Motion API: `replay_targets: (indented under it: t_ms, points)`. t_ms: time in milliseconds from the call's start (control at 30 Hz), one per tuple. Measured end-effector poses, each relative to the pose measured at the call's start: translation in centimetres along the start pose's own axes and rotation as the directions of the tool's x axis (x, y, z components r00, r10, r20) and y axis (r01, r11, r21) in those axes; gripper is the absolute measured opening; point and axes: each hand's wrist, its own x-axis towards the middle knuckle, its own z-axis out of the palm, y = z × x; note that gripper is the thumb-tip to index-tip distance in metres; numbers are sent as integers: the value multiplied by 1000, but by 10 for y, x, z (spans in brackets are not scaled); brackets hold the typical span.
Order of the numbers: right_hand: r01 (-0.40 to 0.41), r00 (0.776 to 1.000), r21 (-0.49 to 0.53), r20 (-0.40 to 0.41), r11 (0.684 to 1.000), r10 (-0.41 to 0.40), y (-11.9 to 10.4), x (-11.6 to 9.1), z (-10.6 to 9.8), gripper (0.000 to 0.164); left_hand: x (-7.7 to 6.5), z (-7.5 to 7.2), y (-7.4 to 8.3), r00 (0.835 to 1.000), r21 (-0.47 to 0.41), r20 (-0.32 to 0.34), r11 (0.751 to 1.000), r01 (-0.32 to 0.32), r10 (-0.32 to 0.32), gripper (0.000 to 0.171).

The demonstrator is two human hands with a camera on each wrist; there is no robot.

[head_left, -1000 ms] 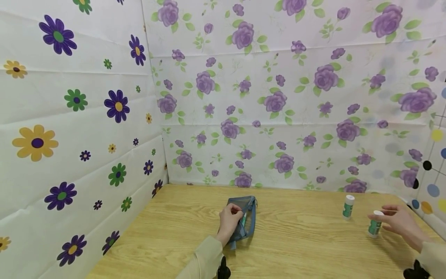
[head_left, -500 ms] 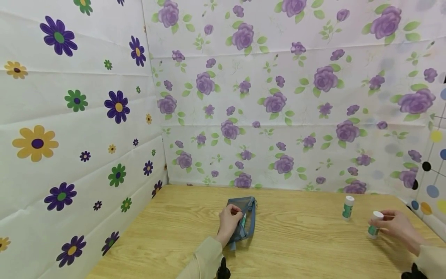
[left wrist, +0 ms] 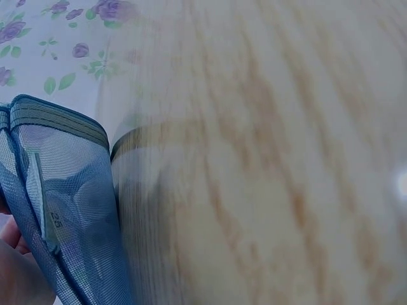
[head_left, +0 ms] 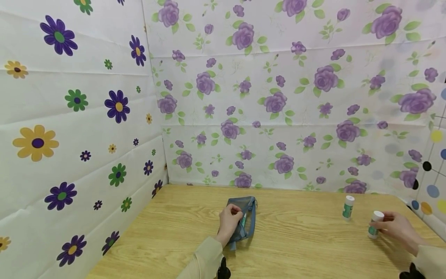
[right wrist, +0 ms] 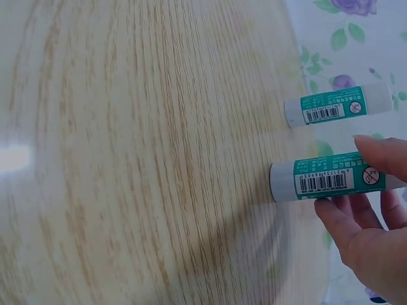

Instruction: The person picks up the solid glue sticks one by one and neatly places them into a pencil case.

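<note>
My left hand [head_left: 229,221] pinches the upper edge of a blue mesh zip pouch [head_left: 251,223] in the middle of the table. Something with a green and white surface shows through the pouch's opening. In the left wrist view, the pouch's mesh side [left wrist: 82,190] stands up with a small tag on it, and only part of the hand shows behind. At the right, my right hand [head_left: 398,228] holds an upright glue stick [right wrist: 324,176], white with a green label, between thumb and fingers. A second, similar glue stick [head_left: 348,207] stands upright behind it to the left.
The wood-grain table [head_left: 296,248] runs back to a wall of purple-flowered cloth [head_left: 275,102]. A daisy-print cloth [head_left: 83,128] borders the left side, and a dotted cloth [head_left: 433,190] the right.
My right thumb and fingers have closed around the nearer glue stick, where they were spread around it before. The left hand and the pouch have stayed in place.
</note>
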Motion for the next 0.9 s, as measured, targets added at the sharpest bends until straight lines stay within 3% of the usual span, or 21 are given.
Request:
replay_targets:
  t_ms: [133,400,900]
  points:
    - [20,1000,-18,-23,1000,-20,0,-2,0,66,0,0,1,1000,-9,0,1000,0,0,3]
    - [26,1000,-6,-10,1000,-26,-1,-3,1,68,0,0,0,1000,-19,2,1000,-4,4,4]
    - [9,1000,6,14,1000,-9,-8,2,4,89,0,-1,0,1000,-26,6,1000,2,-2,4]
